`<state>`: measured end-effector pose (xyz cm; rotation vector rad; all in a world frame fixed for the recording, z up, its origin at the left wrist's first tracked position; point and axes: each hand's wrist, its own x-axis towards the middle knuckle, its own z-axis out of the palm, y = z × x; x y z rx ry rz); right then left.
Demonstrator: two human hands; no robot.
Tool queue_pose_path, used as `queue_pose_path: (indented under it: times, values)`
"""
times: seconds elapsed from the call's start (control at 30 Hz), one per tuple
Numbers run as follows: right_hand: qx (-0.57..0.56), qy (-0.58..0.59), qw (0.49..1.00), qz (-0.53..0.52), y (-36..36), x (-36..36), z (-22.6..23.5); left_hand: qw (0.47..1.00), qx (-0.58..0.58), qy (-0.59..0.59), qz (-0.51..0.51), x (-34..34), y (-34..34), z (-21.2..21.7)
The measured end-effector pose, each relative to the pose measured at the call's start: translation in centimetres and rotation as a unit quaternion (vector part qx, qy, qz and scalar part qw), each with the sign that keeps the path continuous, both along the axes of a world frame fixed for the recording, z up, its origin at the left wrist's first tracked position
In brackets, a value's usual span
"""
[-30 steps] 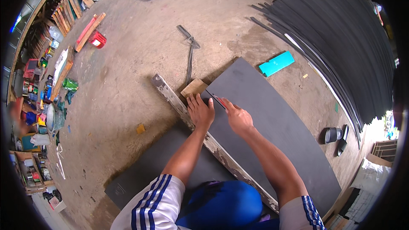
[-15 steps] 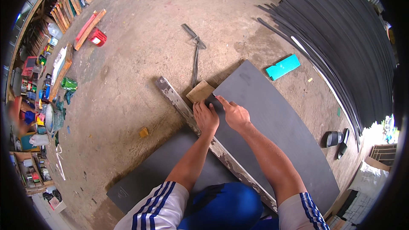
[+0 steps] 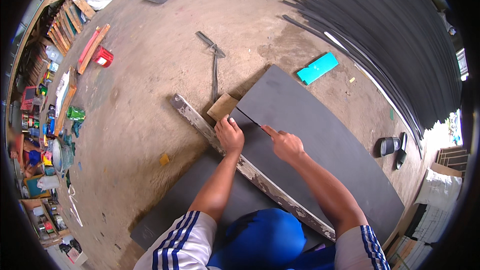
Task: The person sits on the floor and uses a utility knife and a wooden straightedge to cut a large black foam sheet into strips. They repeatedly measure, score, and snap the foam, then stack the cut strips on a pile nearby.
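A dark grey sheet (image 3: 320,135), which looks like foam or rubber, lies diagonally in front of me. A thin slit runs in from its far left edge. My right hand (image 3: 289,147) is closed at the near end of this slit, index finger stretched along it, on a small blade mostly hidden by the fingers. My left hand (image 3: 230,136) grips the sheet's corner beside the slit, thumb on top, fingers curled at the edge. Just beyond that hand sits a small wooden block (image 3: 223,107). A worn, paint-flaked bar (image 3: 260,182) runs along the sheet's left side.
Another dark sheet (image 3: 170,202) lies left of the bar. Beyond are a turquoise piece (image 3: 318,68) and a strip tool (image 3: 215,50) on the concrete floor. Long black strips (image 3: 390,45) fill the far right, near sandals (image 3: 390,146). Cans and clutter (image 3: 45,130) line the left.
My right hand has drawn back toward me and right along the sheet, and the slit now shows behind it. The left hand stays at the corner. The whole view has shifted slightly.
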<state>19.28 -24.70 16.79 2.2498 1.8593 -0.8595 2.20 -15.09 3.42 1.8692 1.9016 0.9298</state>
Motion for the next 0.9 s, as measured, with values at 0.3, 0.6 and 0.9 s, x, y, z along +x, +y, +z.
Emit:
queue_pose_path:
  times: [0.3, 0.6, 0.9]
  values:
    - [0.098, 0.038, 0.994, -0.011, 3.5, -2.2, 0.3, 0.996, -0.091, 0.005, 0.013, 0.4, 0.0, 1.9]
    - [0.087, 0.007, 0.996, -0.007, 6.9, -4.0, -1.2, 0.997, -0.08, -0.021, -0.002, -0.1, 0.1, 1.2]
    - [-0.025, -0.012, 1.0, 0.008, 6.3, -3.4, 1.1, 1.0, -0.006, -0.011, 0.001, -0.4, 0.0, -0.3]
